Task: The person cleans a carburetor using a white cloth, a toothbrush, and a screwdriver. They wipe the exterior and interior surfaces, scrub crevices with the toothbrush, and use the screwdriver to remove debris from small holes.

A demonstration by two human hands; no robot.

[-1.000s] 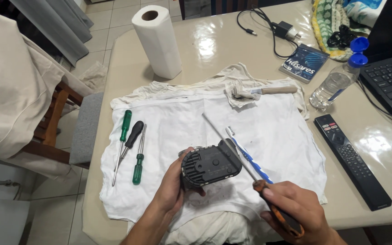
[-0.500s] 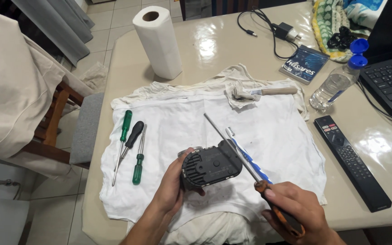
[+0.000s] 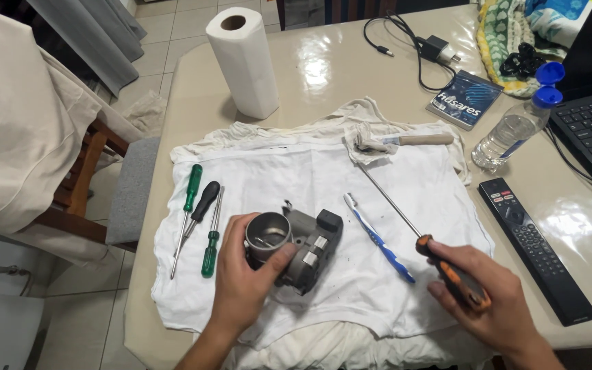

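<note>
On rumpled white cloth (image 3: 310, 171), left hand (image 3: 244, 277) clasps ridged metal housing (image 3: 296, 243); right hand (image 3: 495, 305) grips long orange-handled screwdriver (image 3: 416, 233)

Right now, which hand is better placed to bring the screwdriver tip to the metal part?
The right hand: its grip already holds the long screwdriver by the orange handle. The left hand is occupied steadying the metal part on the white cloth.

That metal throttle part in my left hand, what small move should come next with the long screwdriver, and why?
Probably swing the screwdriver tip toward the throttle part: the right hand holds it pointing away, while the left hand steadies the part, bore facing up.
</note>
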